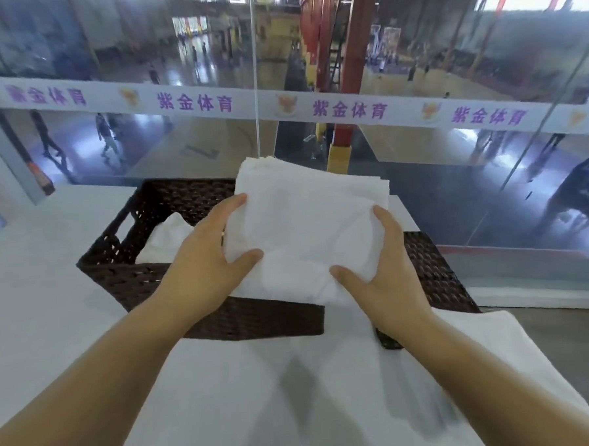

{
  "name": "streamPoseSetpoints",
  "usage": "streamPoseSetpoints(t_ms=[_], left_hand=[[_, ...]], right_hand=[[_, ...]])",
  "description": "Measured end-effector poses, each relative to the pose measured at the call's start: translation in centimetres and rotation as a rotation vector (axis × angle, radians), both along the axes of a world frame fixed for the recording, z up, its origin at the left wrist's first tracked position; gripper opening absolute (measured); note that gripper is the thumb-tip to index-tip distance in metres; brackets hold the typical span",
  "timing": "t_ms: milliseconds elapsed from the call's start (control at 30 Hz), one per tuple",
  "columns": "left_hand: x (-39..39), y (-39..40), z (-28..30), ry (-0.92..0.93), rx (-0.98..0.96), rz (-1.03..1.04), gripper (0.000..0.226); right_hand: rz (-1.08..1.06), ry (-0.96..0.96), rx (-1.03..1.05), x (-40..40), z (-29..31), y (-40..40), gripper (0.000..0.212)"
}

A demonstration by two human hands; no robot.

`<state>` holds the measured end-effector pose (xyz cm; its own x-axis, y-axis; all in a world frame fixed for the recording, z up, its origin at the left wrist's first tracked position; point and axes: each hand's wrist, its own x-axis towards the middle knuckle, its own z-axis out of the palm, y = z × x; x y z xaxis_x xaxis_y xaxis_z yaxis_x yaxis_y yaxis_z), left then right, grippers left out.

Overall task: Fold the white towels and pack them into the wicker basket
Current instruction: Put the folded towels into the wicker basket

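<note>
Both hands hold one folded white towel (307,229) above the wicker basket (202,316), which sits on the white counter (41,304) in front of a glass wall (174,41). The left hand (206,258) grips the towel's left edge, thumb on top and the fingers hidden underneath; the right hand (373,263) holds the near right corner the same way, thumb pressing down on the cloth. Gripping at two sides likely keeps the layers stacked flat so the fold does not slip open as the bundle goes down. The towel hangs tilted, its far end higher, over the middle and right of the basket, not yet resting inside. Another white towel (167,236) already lies in the basket's left part, so the free space appears to be to the right, which would explain where the bundle is carried. More white cloth (261,395) lies spread on the counter near the person, probably waiting to be folded. The next move seems to call for lowering the towel level beside the packed one
</note>
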<state>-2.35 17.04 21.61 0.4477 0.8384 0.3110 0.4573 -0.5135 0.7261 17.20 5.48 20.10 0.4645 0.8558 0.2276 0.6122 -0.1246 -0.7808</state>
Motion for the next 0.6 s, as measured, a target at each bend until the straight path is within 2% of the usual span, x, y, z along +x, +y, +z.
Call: streamPoseSetpoints(t_ms=[167, 267, 367, 500, 600], left_hand=[[-3.9, 8.5, 0.9, 0.007, -0.073, 0.099, 0.070], [-5.9, 14.1, 0.5, 0.084, -0.082, 0.147, 0.070], [-7.9, 19.2, -0.6, 0.146, -0.190, 0.153, 0.069], [-9.1, 24.2, -3.0, 0.367, -0.321, 0.186, 0.071], [-9.1, 26.2, -4.8, 0.642, -0.337, 0.156, 0.065]], right_hand=[[0.108, 0.044, -0.058, -2.6, 1.7, 10.0, 0.091], [0.169, 0.098, -0.188, -4.5, 1.4, 16.5, 0.092], [0.234, 0.141, -0.326, -6.2, 0.0, 22.2, 0.093], [0.278, 0.139, -0.517, -8.1, -2.5, 27.7, 0.087], [0.323, 0.058, -0.649, -8.8, -4.6, 30.5, 0.078]])
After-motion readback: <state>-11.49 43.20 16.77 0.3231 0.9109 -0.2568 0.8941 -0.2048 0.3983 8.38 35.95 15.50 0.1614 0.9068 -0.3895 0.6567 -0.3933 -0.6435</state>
